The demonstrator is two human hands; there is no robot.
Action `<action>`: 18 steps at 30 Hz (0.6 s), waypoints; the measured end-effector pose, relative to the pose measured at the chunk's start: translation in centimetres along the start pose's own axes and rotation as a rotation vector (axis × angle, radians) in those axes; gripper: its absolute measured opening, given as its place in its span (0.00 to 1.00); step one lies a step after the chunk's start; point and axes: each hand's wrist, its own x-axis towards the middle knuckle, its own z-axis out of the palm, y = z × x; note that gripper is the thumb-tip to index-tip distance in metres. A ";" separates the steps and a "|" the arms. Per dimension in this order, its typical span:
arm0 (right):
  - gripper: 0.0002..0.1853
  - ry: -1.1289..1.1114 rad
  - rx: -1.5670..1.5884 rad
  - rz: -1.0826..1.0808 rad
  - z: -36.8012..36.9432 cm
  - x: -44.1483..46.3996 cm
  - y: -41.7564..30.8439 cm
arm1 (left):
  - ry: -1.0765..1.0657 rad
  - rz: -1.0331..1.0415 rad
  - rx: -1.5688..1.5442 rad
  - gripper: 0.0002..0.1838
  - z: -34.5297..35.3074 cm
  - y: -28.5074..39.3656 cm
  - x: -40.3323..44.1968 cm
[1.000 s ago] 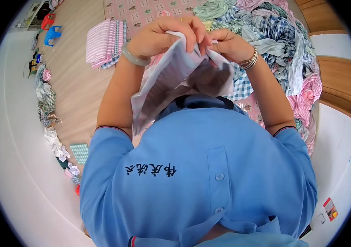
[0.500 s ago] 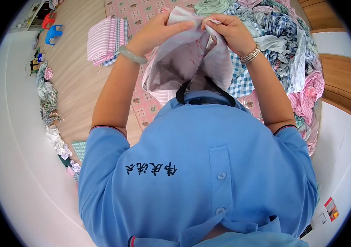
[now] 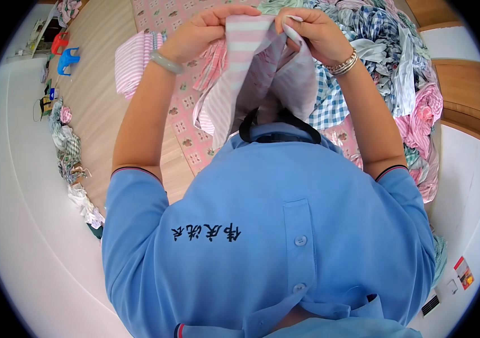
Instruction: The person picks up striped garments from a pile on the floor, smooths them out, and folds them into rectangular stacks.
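Observation:
A pink-and-white striped cloth hangs between my hands, its kind hidden by the folds. My left hand pinches its top left corner, thumb below and fingers stretched along the upper edge. Close by on the right, my right hand is closed on a bunched part of the same cloth, with a pale fold poking out between the fingers. Striped fabric drops in front of my chest, and its paler inner side shows in the middle. The lower end disappears behind my shirt collar.
Left of the cloth, folded pink striped cloths lie stacked on the wood-look floor. A large heap of crumpled checked and striped fabric rises at the right. Beneath is a pink patterned mat. Blue and red stools stand far left.
My left hand has moved left, away from my right hand, drawing the cloth's top edge straighter. More of the striped side now faces me. My right hand has stayed nearly in place.

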 end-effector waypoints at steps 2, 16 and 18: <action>0.09 0.086 -0.044 0.013 0.7 0.2 -0.4 | -0.007 0.097 0.216 0.22 -0.1 1.1 0.0; 0.09 0.398 -0.031 -0.217 -3.6 -1.5 -2.1 | 0.662 0.509 1.006 0.14 -9.5 5.1 -10.0; 0.10 0.375 -0.163 -0.290 -5.4 -2.4 -2.5 | 0.737 0.501 1.121 0.11 -12.7 4.7 -13.2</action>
